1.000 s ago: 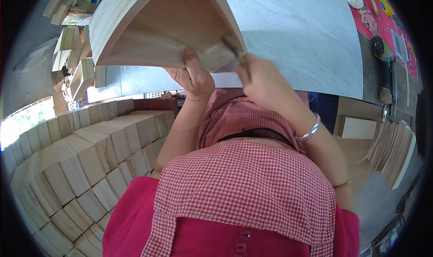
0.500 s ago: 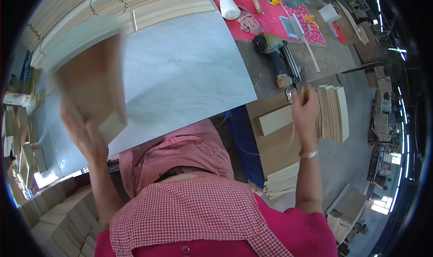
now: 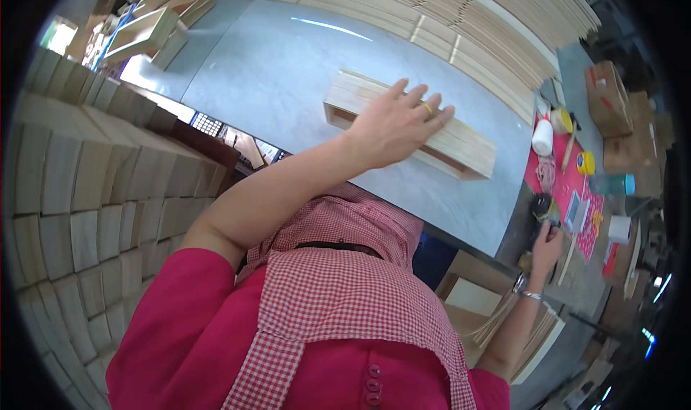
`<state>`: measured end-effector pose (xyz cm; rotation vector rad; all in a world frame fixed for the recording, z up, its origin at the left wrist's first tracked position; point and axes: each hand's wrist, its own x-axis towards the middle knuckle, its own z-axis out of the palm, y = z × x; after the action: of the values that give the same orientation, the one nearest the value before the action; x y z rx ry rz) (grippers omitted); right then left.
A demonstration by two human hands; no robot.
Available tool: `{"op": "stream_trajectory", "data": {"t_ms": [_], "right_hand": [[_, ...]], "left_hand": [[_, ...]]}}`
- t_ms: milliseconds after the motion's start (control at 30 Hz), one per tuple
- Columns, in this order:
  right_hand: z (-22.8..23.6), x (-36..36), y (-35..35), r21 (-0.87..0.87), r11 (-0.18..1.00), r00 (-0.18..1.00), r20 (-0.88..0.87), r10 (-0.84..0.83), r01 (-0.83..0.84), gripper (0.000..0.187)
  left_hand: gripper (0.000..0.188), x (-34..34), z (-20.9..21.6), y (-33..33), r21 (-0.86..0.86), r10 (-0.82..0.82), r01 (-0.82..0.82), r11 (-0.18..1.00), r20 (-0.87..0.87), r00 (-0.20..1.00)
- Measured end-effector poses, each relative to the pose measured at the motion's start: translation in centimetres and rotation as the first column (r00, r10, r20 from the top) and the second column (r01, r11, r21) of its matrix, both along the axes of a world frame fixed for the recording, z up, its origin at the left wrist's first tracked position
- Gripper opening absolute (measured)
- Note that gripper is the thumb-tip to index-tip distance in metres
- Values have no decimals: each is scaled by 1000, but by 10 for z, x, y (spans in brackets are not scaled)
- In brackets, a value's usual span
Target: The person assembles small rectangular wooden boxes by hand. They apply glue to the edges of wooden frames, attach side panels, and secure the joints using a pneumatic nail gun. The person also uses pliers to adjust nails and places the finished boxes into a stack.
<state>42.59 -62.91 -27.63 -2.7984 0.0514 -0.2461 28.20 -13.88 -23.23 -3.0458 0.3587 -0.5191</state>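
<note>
Our left grip (image 3: 398, 127) lies spread, unclasped, over the wooden box (image 3: 463, 144) on the counter (image 3: 266, 72), liable to skid it with a lopsided push, while our right grip (image 3: 548, 249) curls round the power tool (image 3: 540, 207), risking a fumble if loose!

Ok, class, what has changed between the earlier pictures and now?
The wooden box, held raised before, has come down onto the tabletop; the left hand now lies spread over it. The right hand has moved rightward from the box to the nail gun. The stacked wood at left stays.
</note>
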Motion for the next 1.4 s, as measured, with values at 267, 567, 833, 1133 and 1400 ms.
{"op": "stream_trajectory", "data": {"t_ms": [267,567,833,1133,1400], "right_hand": [[-23,4,-10,-224,971,996,-3,-84,81,59],[97,-1,62,221,975,977,-203,64,-18,24],[195,-54,197,195,921,941,29,338,-337,36],[256,-79,311,20,628,623,-98,776,-778,42],[335,-60,305,-187,482,464,135,876,-856,36]], "left_hand": [[56,-23,-5,-14,-67,44,-39,997,86,995],[49,-21,-25,-12,-116,71,-46,992,225,972],[66,-96,-51,31,-661,237,223,717,531,814],[72,-47,-73,104,-928,88,-9,374,26,996],[40,-18,173,117,-391,166,-128,912,65,984]]}}
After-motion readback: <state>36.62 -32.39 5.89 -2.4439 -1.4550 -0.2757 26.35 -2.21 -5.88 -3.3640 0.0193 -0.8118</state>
